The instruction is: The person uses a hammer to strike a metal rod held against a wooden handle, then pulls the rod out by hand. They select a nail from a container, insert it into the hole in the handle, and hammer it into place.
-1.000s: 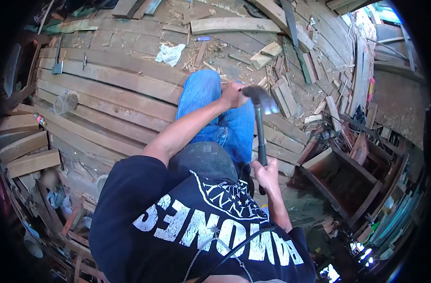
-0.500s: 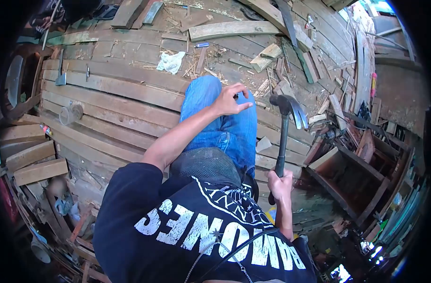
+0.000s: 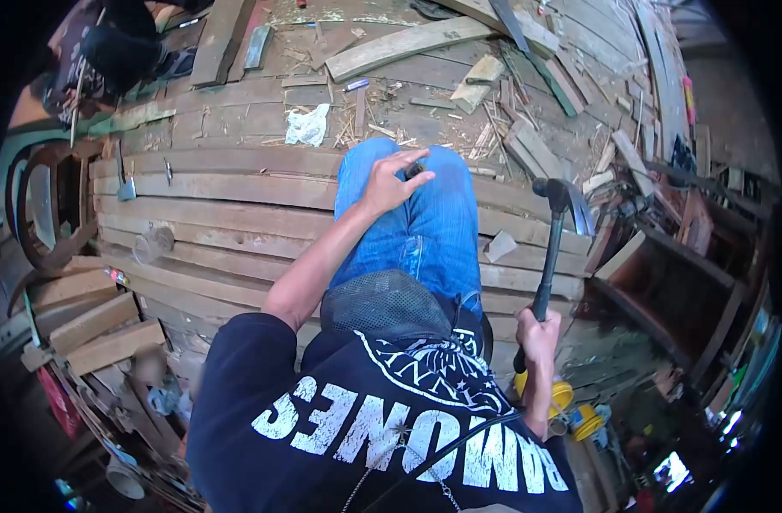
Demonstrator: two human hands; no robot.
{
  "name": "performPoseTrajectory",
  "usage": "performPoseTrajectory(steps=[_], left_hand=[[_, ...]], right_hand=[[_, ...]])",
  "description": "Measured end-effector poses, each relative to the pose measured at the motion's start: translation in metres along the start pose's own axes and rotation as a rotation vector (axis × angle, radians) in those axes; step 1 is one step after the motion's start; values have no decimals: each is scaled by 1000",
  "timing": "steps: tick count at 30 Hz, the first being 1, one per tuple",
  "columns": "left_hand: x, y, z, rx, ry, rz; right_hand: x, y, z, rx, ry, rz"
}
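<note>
My left hand [image 3: 392, 182] hovers over my jeans [image 3: 442, 205], near the knees, with its fingers curled round something small and dark that I cannot make out. Lower right, my right hand [image 3: 539, 332] is closed round the dark handle of a claw hammer [image 3: 553, 248]. The hammer stands roughly upright in the picture, its metal head at the top, to the right of my knees. A grey mesh cap or cloth [image 3: 382, 301] lies at my lap.
Long planks [image 3: 228, 218] run beneath and beside my legs. A hatchet [image 3: 126, 185], a clear jar [image 3: 154, 244] and white crumpled plastic [image 3: 307, 126] lie about. Wood scraps [image 3: 476, 85] litter the floor ahead. Yellow containers [image 3: 586, 421] stand lower right. Another person [image 3: 121, 60] is upper left.
The view has shifted, bringing more of the other person and the yellow containers into sight. My left hand has moved slightly left over the knees; the hammer, still held, appears farther right.
</note>
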State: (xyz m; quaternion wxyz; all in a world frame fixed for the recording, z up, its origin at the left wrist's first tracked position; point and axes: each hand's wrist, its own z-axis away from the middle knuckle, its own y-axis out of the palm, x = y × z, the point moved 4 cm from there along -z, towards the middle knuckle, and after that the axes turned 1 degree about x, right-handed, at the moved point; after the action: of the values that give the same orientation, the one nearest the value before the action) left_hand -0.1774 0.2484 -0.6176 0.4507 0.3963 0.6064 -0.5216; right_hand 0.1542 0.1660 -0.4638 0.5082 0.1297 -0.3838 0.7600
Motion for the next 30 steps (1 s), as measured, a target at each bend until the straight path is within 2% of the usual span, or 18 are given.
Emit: performPoseTrajectory(steps=[5,6,7,9,10,13,15,17,19,21,23,25,27,30], left_hand=[[-30,-8,-14,-26,-8,121],[-29,-10,-18,-33,-25,267],[-29,-12,-19,-16,-29,258],[-24,-16,-24,-43,-106,569],[-18,-13,-27,-65,-8,747],[-17,-11,-32,60,-128,875],[-16,2,-32,17,-184,788],[-10,15,-32,133,-166,707],[0,24,-32,136,-138,693],[0,26,-34,175,-55,540],[-13,27,-32,133,15,520],[-22,29,-32,128,4,224],[-13,36,-34,97,21,227],[-12,37,-35,70,-60,206]], right_hand=[[-12,-10,-1,-48,-5,46],[-16,-10,-2,-54,-28,71],[-20,-10,-1,-54,-15,56],[-22,-11,-1,-49,-30,33],[-25,-11,-1,-40,-8,16],[-33,-11,-2,-35,13,15],[-38,-13,-2,-24,22,10],[-46,-15,-5,-30,11,7],[-48,-15,-5,-41,-15,-10],[-47,-18,-2,-56,-37,-25],[-43,-21,1,-67,31,-7],[-47,-22,-1,-69,32,-5],[-48,-27,-2,-86,39,-2],[-41,-25,0,-80,-24,58]])
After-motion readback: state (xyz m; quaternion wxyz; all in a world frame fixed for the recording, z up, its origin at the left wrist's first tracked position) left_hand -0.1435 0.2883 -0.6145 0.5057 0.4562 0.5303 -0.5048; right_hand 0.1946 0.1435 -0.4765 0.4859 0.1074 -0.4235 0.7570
